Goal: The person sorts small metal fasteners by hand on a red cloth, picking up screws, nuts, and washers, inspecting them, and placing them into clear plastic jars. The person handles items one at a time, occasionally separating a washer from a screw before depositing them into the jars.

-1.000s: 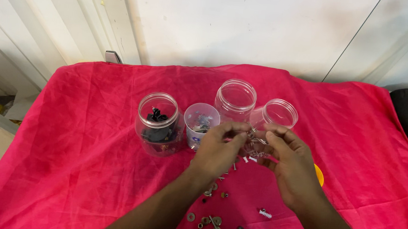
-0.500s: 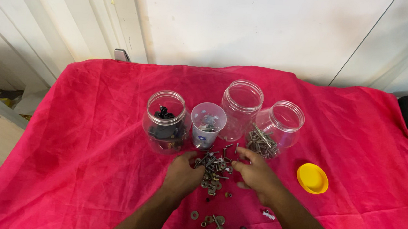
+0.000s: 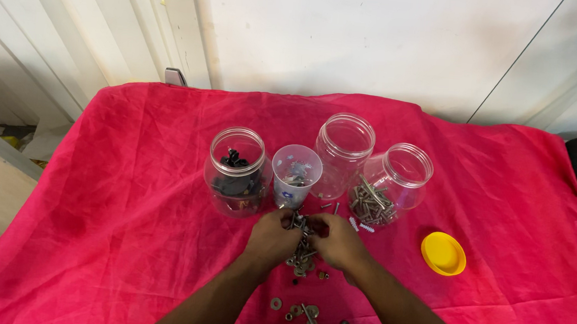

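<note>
Hardware pile (image 3: 301, 249): mixed screws, bolts and washers heaped at the centre of the worktop on a red cloth (image 3: 128, 190), just below the row of containers. Left hand (image 3: 270, 237) lies at 9 o'clock of the pile and right hand (image 3: 337, 241) at 3 o'clock, both touching it; fingers of each are curled inward over the metal pieces, seemingly cupping the heap from both sides to keep it gathered. Whether either hand actually pinches a piece cannot be told.

Row at 12 o'clock of the pile, all upright and lidless:
- jar with black parts (image 3: 235, 171), leftmost;
- small plastic cup (image 3: 295, 176), holding a few metal bits;
- empty clear jar (image 3: 343, 152), set slightly further back;
- jar of long screws (image 3: 390, 190), rightmost, with white wall plugs (image 3: 360, 225) lying at its base.

Yellow lid (image 3: 443, 254): flat on the cloth at 3 o'clock, well apart from the hands.

Loose washers (image 3: 301, 312): scattered at 6 o'clock, between the forearms.
</note>
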